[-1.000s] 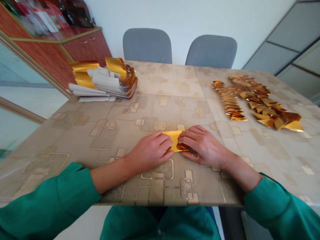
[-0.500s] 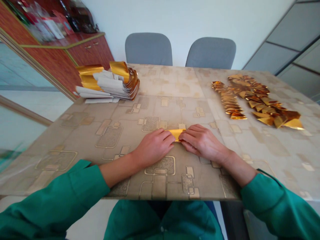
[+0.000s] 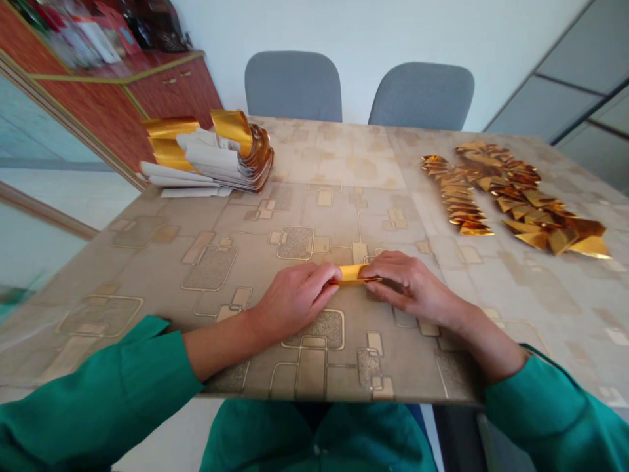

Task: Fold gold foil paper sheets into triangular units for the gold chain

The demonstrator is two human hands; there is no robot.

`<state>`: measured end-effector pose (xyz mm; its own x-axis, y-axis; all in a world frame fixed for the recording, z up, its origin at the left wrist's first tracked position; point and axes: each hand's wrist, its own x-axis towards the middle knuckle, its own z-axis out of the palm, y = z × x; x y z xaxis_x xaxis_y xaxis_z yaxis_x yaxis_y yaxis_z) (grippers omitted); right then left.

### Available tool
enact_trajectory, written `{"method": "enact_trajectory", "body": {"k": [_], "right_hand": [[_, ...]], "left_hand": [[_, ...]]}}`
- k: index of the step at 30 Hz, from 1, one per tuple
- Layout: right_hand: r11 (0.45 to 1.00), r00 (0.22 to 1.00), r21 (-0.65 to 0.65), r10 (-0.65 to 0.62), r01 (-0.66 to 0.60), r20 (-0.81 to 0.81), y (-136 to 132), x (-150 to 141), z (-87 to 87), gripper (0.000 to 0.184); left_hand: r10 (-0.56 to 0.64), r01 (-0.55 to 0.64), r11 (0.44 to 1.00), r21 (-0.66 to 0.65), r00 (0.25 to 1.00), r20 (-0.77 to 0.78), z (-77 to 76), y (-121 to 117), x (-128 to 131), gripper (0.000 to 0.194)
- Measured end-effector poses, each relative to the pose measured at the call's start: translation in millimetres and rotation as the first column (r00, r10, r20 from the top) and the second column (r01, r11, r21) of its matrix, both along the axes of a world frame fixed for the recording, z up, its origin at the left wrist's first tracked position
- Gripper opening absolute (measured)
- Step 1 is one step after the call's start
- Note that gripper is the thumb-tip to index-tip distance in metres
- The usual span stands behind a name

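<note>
On my feed, the operator's 2 bare hands meet at the near middle of the table, at about 12 o'clock from the chest. Between them lies a narrow gold foil strip [image 3: 351, 274], flat and running sideways on the patterned tabletop [image 3: 314, 216]. The left hand [image 3: 295, 300] closes its fingertips [image 3: 327, 278] on the strip's left end. The right hand [image 3: 410, 286] pinches the right end between narrow-set fingers [image 3: 381, 270], which hide that end from my view, so I cannot see exactly where it stops. A dark fold shows just under those fingers.

Green sleeves [image 3: 88, 367] come in from 8 and 4 o'clock. Well beyond the hands, at 11 o'clock, sits a stack of gold foil and white paper strips [image 3: 211, 154]. At 1 to 2 o'clock lie 2 groups of folded gold foil pieces [image 3: 521, 203], well apart from the right hand. Past the far table edge stand 2 gray chairs [image 3: 293, 86] at 12 and 1 o'clock, and a red wooden cabinet [image 3: 171, 108] stands at 11 o'clock.
</note>
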<state>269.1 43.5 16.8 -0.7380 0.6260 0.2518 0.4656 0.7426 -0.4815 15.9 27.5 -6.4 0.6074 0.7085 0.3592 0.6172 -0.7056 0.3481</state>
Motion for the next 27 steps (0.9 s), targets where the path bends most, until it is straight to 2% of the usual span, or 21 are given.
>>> {"method": "enact_trajectory", "body": {"k": [9, 13, 18, 25, 27], "right_hand": [[0.979, 0.976, -0.063, -0.201, 0.195, -0.089, -0.6, -4.8, -9.2, 0.018], [0.965, 0.96, -0.055, -0.261, 0.257, -0.1, -0.2, -10.1, -13.3, 0.018], [0.946, 0.946, 0.037, -0.322, 0.323, -0.031, 0.5, -14.6, -20.7, 0.018], [0.929, 0.934, 0.118, -0.357, 0.351, 0.032, 0.1, -17.1, -24.2, 0.02], [0.928, 0.933, 0.122, -0.359, 0.353, 0.034, -0.1, -17.0, -24.2, 0.02]], "left_hand": [[0.051, -0.051, 0.999, -0.002, 0.998, 0.031, -4.0, 2.4, 0.4, 0.01], [-0.017, 0.016, 0.999, 0.039, 1.0, 0.024, -3.2, 4.2, 0.5, 0.017], [-0.066, 0.063, 0.994, 0.085, 0.997, 0.028, -3.3, 6.8, -0.1, 0.021], [-0.087, 0.127, 0.95, 0.287, 0.985, -0.147, 5.3, -3.3, 1.1, 0.022], [-0.114, 0.163, 0.947, 0.278, 0.976, -0.184, 5.9, -12.1, 3.3, 0.03]]}}
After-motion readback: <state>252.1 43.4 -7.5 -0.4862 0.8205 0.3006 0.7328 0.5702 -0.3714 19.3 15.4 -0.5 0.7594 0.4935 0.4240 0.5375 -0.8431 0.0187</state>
